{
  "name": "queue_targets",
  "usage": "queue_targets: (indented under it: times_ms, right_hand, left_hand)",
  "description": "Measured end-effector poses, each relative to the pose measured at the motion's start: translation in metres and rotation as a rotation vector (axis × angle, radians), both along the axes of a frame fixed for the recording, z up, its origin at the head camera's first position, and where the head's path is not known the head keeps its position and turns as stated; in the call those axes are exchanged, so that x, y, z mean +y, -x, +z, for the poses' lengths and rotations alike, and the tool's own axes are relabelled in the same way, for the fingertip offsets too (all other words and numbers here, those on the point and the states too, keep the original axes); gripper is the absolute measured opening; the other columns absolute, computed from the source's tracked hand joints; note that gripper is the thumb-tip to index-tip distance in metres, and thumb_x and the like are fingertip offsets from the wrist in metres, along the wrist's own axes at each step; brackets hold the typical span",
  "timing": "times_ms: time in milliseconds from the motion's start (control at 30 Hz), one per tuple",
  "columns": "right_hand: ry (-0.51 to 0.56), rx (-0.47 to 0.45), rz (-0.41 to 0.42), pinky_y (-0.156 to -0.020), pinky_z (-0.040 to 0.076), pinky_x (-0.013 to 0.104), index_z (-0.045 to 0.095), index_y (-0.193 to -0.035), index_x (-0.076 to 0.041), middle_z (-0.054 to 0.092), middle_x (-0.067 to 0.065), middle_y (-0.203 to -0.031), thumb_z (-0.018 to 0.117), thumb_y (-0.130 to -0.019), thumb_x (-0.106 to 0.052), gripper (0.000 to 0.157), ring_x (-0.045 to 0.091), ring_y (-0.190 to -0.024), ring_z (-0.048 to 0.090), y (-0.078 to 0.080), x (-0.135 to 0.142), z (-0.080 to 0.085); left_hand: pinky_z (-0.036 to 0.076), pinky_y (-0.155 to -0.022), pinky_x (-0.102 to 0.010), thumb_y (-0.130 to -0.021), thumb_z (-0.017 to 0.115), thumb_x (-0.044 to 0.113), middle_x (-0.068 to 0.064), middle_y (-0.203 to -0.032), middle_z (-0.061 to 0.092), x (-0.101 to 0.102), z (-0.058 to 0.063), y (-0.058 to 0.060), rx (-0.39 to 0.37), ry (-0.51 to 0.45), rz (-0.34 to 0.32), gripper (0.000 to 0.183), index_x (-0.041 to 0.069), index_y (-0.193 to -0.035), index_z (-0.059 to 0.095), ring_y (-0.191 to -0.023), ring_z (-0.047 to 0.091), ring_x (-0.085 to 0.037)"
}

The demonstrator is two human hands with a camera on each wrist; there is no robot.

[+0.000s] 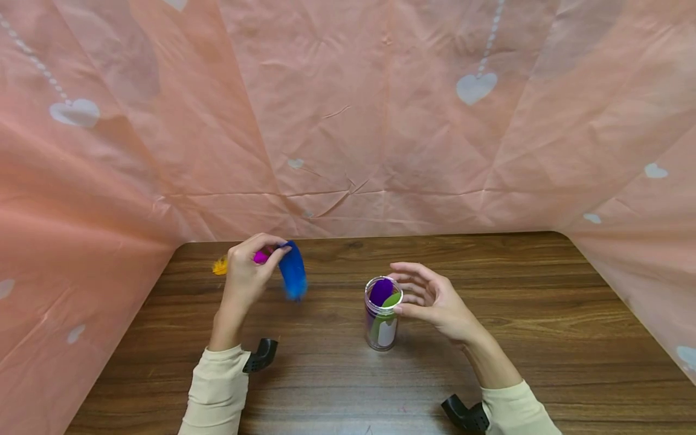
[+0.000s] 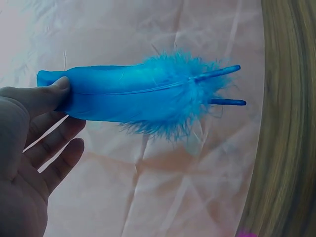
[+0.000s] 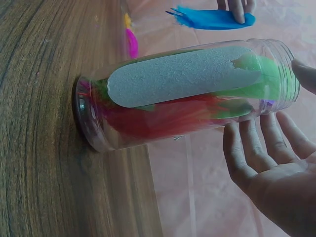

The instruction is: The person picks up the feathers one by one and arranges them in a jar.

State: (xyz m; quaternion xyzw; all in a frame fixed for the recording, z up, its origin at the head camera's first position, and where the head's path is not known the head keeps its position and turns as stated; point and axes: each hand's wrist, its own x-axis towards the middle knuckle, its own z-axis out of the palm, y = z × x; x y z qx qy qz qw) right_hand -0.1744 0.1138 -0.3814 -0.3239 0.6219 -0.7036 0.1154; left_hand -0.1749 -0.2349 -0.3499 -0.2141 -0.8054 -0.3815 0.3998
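Observation:
Between thumb and fingers, my left hand (image 1: 249, 266) pinches blue feathers (image 1: 293, 272) by their broad tips. In the left wrist view two quills stick out of the fluffy end of the feathers (image 2: 133, 94), pointing away from the hand. A clear jar (image 1: 382, 338) stands upright and lidless on the table. Inside it are purple (image 1: 381, 291), green (image 1: 393, 299) and red feathers (image 3: 158, 118); a whitish label patch (image 3: 177, 76) covers part of its side. My right hand (image 1: 435, 299) holds the jar lightly near its rim, thumb and fingers on different sides.
A yellow feather (image 1: 220, 266) and a magenta one (image 1: 261, 257) lie on the wooden table (image 1: 489, 266) by the left hand, partly hidden by it. A pink cloth (image 1: 337, 121) with white hearts hangs behind the table and along its sides.

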Motion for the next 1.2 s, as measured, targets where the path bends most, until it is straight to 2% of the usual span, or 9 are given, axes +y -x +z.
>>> queue_targets:
  times_ms: [133, 400, 567, 700, 800, 867, 1033, 1200]
  right_hand:
    - [-0.010, -0.013, -0.007, -0.098, 0.055, 0.030, 0.055, -0.142, -0.005, 0.065, 0.007, -0.129, 0.074, -0.089, 0.009, 0.059, 0.015, -0.117, 0.066, 0.000, -0.001, 0.001]
    - [-0.011, -0.031, -0.015, -0.100, 0.054, 0.030, 0.054, -0.143, -0.002, 0.065, 0.006, -0.129, 0.075, -0.088, 0.009, 0.060, 0.014, -0.118, 0.066, 0.000, -0.003, 0.001]
    - [-0.006, -0.026, -0.012, -0.100, 0.055, 0.030, 0.055, -0.142, -0.005, 0.065, 0.006, -0.129, 0.075, -0.088, 0.009, 0.060, 0.014, -0.117, 0.066, 0.000, -0.002, 0.001]
    - [-0.004, -0.025, -0.012, -0.100, 0.055, 0.031, 0.055, -0.143, -0.006, 0.065, 0.005, -0.129, 0.075, -0.088, 0.009, 0.060, 0.014, -0.117, 0.066, 0.001, -0.002, 0.001]
    - [-0.007, -0.024, -0.014, -0.100, 0.055, 0.031, 0.054, -0.143, -0.005, 0.065, 0.006, -0.129, 0.075, -0.088, 0.009, 0.060, 0.015, -0.117, 0.066, 0.001, -0.002, 0.001]
    - [-0.009, -0.025, -0.015, -0.101, 0.054, 0.031, 0.054, -0.143, -0.004, 0.065, 0.006, -0.129, 0.075, -0.088, 0.009, 0.060, 0.015, -0.118, 0.066, 0.001, -0.002, 0.001]
    - [-0.013, -0.029, -0.015, -0.101, 0.054, 0.030, 0.053, -0.143, -0.002, 0.065, 0.007, -0.129, 0.075, -0.087, 0.009, 0.061, 0.015, -0.118, 0.066, 0.000, -0.002, 0.001]
    - [-0.006, -0.022, -0.014, -0.099, 0.055, 0.030, 0.055, -0.142, -0.004, 0.065, 0.007, -0.129, 0.075, -0.088, 0.009, 0.060, 0.015, -0.117, 0.066, 0.000, -0.001, 0.001]
  left_hand:
    - [0.050, -0.060, -0.017, -0.080, 0.082, -0.012, -0.011, -0.080, 0.073, 0.004, 0.002, -0.002, 0.000, -0.010, -0.008, 0.013, -0.003, -0.086, 0.074, -0.064, 0.061, -0.019]
    - [0.050, -0.058, -0.023, -0.080, 0.081, -0.013, -0.011, -0.080, 0.073, 0.011, 0.008, -0.006, 0.003, -0.026, -0.035, 0.014, -0.003, -0.087, 0.074, -0.066, 0.061, -0.020]
    - [0.050, -0.062, -0.020, -0.081, 0.080, -0.014, -0.011, -0.081, 0.073, 0.018, 0.012, -0.007, 0.003, -0.051, -0.067, 0.014, -0.003, -0.087, 0.074, -0.068, 0.062, -0.019]
    - [0.047, -0.063, -0.018, -0.089, 0.078, -0.005, -0.012, -0.083, 0.073, 0.024, 0.014, -0.006, 0.007, -0.073, -0.110, 0.005, -0.004, -0.088, 0.073, -0.070, 0.061, -0.020]
    - [0.049, -0.065, -0.019, -0.091, 0.077, 0.000, -0.013, -0.083, 0.073, 0.029, 0.015, -0.006, 0.015, -0.090, -0.140, 0.006, -0.004, -0.089, 0.073, -0.070, 0.061, -0.021]
    - [0.051, -0.068, -0.020, -0.089, 0.077, -0.004, -0.013, -0.084, 0.073, 0.032, 0.015, -0.005, 0.019, -0.099, -0.154, 0.004, -0.004, -0.089, 0.073, -0.071, 0.061, -0.021]
    - [0.053, -0.070, -0.021, -0.079, 0.077, -0.021, -0.013, -0.083, 0.073, 0.040, 0.017, -0.005, 0.026, -0.115, -0.167, 0.020, -0.004, -0.088, 0.073, -0.071, 0.061, -0.021]
    - [0.054, -0.069, -0.025, -0.081, 0.075, -0.021, -0.013, -0.083, 0.073, 0.047, 0.020, -0.006, 0.035, -0.124, -0.185, 0.018, -0.004, -0.088, 0.072, -0.072, 0.061, -0.021]
